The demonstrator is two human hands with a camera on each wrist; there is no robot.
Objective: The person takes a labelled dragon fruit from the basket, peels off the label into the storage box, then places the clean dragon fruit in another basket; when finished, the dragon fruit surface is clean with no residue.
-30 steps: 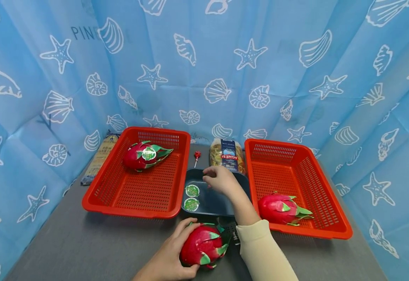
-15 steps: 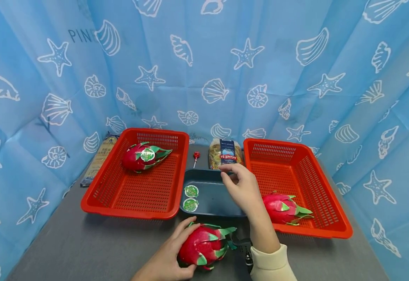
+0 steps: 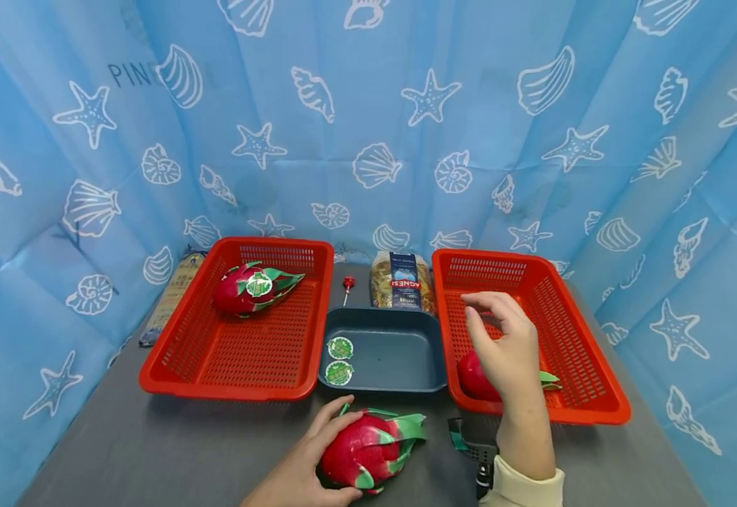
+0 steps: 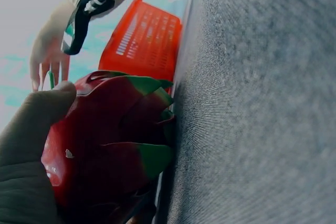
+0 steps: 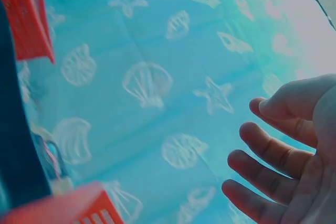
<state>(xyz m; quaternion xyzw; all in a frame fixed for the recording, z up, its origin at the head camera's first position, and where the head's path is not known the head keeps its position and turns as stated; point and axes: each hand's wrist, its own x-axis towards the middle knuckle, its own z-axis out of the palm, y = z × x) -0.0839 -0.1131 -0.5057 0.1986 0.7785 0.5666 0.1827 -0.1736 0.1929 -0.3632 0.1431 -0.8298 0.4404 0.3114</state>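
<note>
At the table's front, my left hand (image 3: 307,461) grips a dragon fruit (image 3: 364,451) from its left side, thumb near and fingers over the far side. In the left wrist view the thumb presses on the red skin of that dragon fruit (image 4: 113,135). My right hand (image 3: 507,345) hovers over the right red basket (image 3: 602,384), fingers loosely bent and nothing between them. Beneath it lies a second dragon fruit (image 3: 474,377), partly hidden by the hand. The right wrist view has the same hand (image 5: 294,156) with fingers spread apart.
The left red basket (image 3: 235,387) holds a dragon fruit (image 3: 250,290) with a round sticker. Between the baskets sits a dark blue tray (image 3: 383,352) with two round green stickers (image 3: 340,360). Behind it are a lollipop (image 3: 348,283) and a pasta bag (image 3: 402,282). Another packet (image 3: 172,296) lies far left.
My right hand has moved right, from above the dark blue tray to above the right basket. The left hand keeps its grip on the dragon fruit.
</note>
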